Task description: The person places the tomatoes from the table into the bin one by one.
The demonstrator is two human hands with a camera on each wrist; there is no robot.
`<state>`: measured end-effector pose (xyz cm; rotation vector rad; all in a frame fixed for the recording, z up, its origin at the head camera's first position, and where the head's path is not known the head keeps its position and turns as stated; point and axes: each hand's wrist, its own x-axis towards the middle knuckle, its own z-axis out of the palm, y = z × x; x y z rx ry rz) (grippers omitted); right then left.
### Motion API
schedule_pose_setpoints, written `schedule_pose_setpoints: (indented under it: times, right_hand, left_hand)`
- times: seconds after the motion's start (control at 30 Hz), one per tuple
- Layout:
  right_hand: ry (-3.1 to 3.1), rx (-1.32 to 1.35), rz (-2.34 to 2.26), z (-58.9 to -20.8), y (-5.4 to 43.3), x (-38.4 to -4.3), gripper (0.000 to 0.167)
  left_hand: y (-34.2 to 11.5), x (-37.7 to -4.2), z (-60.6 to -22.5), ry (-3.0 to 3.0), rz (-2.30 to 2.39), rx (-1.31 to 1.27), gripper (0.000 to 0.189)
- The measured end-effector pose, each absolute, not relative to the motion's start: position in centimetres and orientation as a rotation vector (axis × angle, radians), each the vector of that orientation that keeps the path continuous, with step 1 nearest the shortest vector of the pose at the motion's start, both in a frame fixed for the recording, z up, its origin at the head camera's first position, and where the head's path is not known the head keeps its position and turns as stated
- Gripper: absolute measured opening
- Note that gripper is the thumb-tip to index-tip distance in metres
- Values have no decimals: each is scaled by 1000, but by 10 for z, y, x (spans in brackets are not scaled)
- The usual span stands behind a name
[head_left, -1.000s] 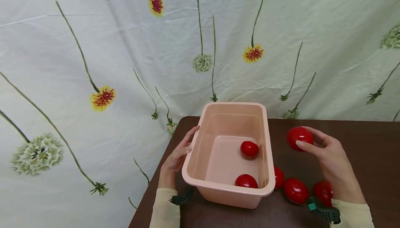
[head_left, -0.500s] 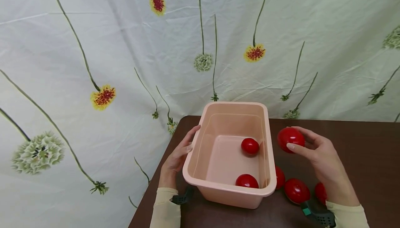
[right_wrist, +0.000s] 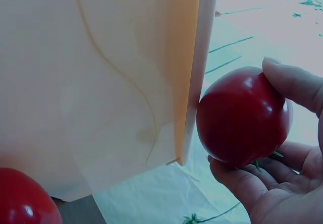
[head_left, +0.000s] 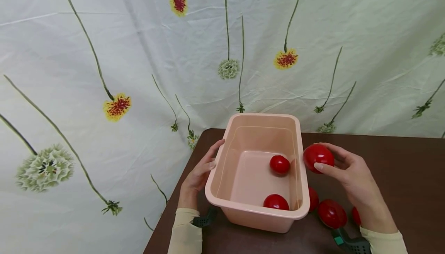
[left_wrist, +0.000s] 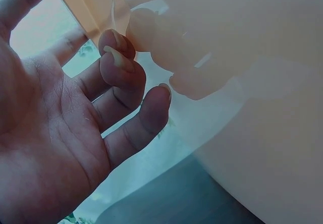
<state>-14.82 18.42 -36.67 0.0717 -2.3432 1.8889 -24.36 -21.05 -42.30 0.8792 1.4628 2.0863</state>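
Tomato (head_left: 318, 158), red and glossy, right of centre in the head view, in the grasp of the right hand (head_left: 354, 178). Thumb on the near side, fingers around the far side and beneath; the right wrist view shows a bit of green stem by the fingers. Its skin looks smooth and likely slippery; it is probably light and firm, though if real it could bruise under a hard squeeze. A broad hold around its widest part, as here, seems better than a pinch at the stem.

Just left of it is the right rim of a pink bin (head_left: 255, 210), lower centre of the frame; whether they touch is hard to tell. At the bin's left rim rests the left hand (head_left: 199, 171), its fingers loosely bent against the side, not clenched.

Inside the bin, towards its right side, lie two tomatoes (head_left: 279, 164) (head_left: 276, 202). At lower right, three others (head_left: 313, 199) (head_left: 332, 213) (head_left: 356, 216) sit on the dark table (head_left: 410, 169), two partly hidden. A flower-printed sheet (head_left: 194, 41) hangs behind, filling the upper frame.
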Motion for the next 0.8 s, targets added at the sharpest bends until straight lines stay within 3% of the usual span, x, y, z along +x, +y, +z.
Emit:
schedule_pose_setpoints:
  times: [0.8]
  right_hand:
    - [-2250, 237, 2001, -356, 161, -136, 60]
  left_hand:
    - [-209, -243, -422, 1477, 2087, 872, 74]
